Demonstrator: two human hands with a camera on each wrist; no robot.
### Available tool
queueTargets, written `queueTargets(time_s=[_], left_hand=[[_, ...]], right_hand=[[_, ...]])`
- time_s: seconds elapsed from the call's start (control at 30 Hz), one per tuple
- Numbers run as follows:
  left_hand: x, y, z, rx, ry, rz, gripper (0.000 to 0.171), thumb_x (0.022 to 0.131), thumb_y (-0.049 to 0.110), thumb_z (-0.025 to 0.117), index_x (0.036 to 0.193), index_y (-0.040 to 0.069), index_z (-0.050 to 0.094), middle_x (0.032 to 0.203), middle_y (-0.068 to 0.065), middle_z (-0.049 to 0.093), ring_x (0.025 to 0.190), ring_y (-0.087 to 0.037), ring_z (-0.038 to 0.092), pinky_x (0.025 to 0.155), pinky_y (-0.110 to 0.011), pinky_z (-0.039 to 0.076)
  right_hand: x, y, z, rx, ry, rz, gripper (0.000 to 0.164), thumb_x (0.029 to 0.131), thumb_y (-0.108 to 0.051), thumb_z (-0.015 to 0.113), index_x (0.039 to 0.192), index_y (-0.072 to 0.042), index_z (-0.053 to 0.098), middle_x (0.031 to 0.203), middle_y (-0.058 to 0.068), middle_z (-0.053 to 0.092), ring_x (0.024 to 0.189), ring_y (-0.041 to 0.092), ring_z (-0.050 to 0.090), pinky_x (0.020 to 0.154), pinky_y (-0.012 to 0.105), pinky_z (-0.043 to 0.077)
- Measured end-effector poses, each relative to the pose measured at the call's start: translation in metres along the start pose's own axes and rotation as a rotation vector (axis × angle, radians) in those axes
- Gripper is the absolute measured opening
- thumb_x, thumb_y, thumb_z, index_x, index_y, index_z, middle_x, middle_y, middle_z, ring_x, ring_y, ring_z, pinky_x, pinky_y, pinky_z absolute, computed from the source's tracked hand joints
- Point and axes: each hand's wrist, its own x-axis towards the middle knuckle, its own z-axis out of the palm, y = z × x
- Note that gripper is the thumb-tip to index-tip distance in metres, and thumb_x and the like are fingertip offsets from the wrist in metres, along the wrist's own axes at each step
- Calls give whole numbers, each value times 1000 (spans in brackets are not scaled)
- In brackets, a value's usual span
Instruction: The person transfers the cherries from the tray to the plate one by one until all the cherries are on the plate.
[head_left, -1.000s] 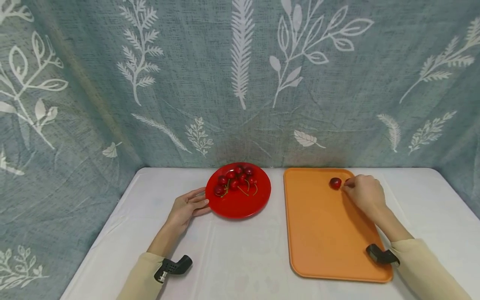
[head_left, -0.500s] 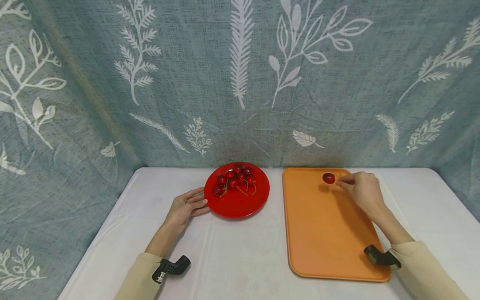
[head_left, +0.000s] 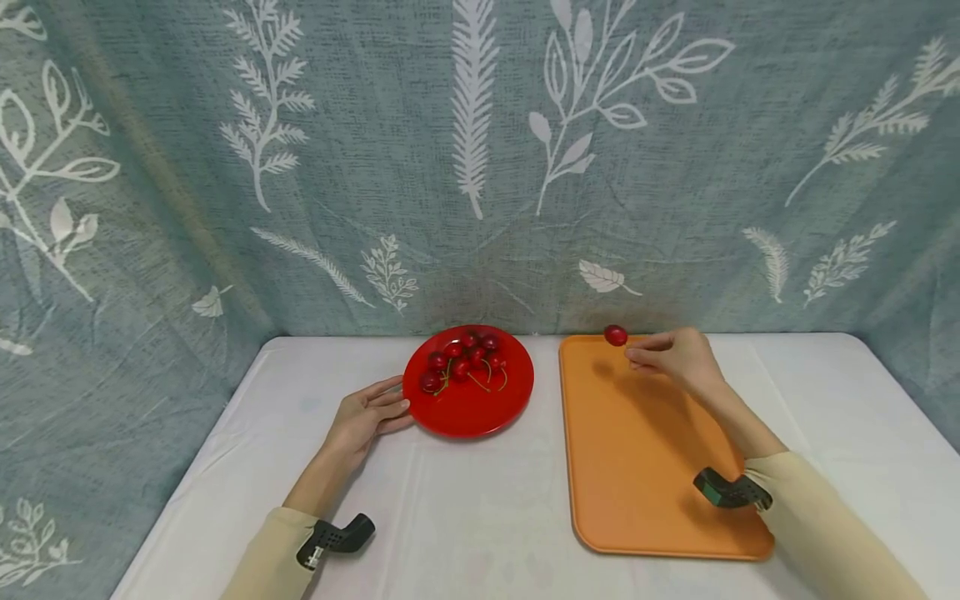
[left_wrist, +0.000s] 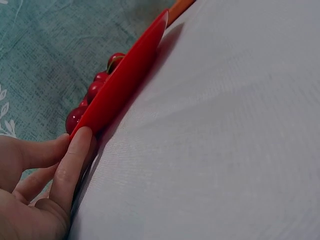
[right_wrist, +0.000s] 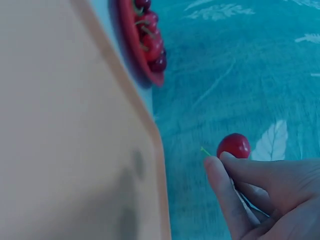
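Observation:
A dark red cherry [head_left: 616,336] hangs in the air above the far left corner of the orange tray [head_left: 660,467]. My right hand [head_left: 678,360] pinches it by the stem between thumb and fingertips; the right wrist view shows the green stem end [right_wrist: 204,150] poking out beside the fingers. Over on the left, a round red plate [head_left: 472,412] carries several cherries [head_left: 461,367] with green stems, grouped at its far side. The left hand [head_left: 366,418] holds the plate's left rim, thumb and fingers at the edge in the left wrist view [left_wrist: 72,155].
A white cloth [head_left: 480,517] covers the table. Behind it hangs a blue-green curtain [head_left: 360,167] with white leaf prints, close to the far edges of plate and tray. A strip of cloth separates the plate from the tray.
The right hand has lifted the cherry off the tray's far right part and carried it leftward. My left hand stays at the plate's rim.

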Motion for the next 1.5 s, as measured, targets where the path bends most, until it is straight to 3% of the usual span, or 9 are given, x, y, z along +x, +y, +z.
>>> queueTargets(time_s=[0.13, 0.4, 0.63, 0.77, 1.07, 1.3, 1.5], left_hand=[[0, 0, 0, -5, 1, 2, 54, 95, -5, 57, 146, -6, 39, 119, -15, 62, 89, -16, 71, 81, -31, 59], [0, -1, 2, -7, -2, -1, 55, 95, -5, 57, 146, -6, 38, 122, -17, 61, 88, -16, 72, 81, -31, 59], [1, 3, 1, 4, 0, 9, 53, 95, -5, 57, 145, -6, 39, 126, -20, 59, 88, -15, 71, 80, -31, 59], [2, 3, 2, -6, -14, 7, 54, 95, -5, 57, 146, -6, 38, 127, -20, 59, 89, -16, 71, 81, -32, 59], [0, 0, 0, 2, -7, 14, 54, 95, -6, 55, 146, -6, 37, 123, -17, 60, 88, -15, 71, 81, -31, 59], [0, 1, -1, -8, -9, 23, 54, 94, -7, 56, 145, -8, 38, 117, -13, 63, 86, -14, 71, 81, -30, 59], [-1, 2, -1, 3, -14, 11, 55, 94, -6, 57, 145, -8, 38, 120, -15, 62, 88, -16, 71, 82, -30, 59]], right_hand=[[8, -8, 13, 104, -57, 21, 35, 92, -7, 68, 116, 18, 62, 94, 18, 73, 81, 20, 73, 82, 39, 59], [24, -15, 47, 108, -80, 20, 27, 91, -3, 68, 110, 17, 66, 94, 22, 72, 82, 25, 73, 81, 40, 59], [35, -18, 82, 181, -98, 8, 22, 89, 0, 69, 104, 16, 69, 99, 23, 71, 75, 16, 72, 78, 36, 60], [37, -20, 97, 229, -67, -3, 20, 88, 2, 70, 101, 17, 69, 91, 22, 72, 71, 16, 72, 76, 36, 61], [44, -23, 128, 119, -9, -48, 14, 85, -3, 74, 91, 10, 75, 77, 17, 73, 66, 19, 72, 65, 30, 62], [45, -29, 141, 155, 37, -13, 15, 83, -3, 76, 89, 11, 75, 74, 17, 72, 56, 11, 68, 56, 19, 57], [43, -30, 144, 194, 54, 24, 15, 82, -1, 76, 89, 12, 74, 74, 18, 72, 54, 9, 67, 53, 17, 57]])
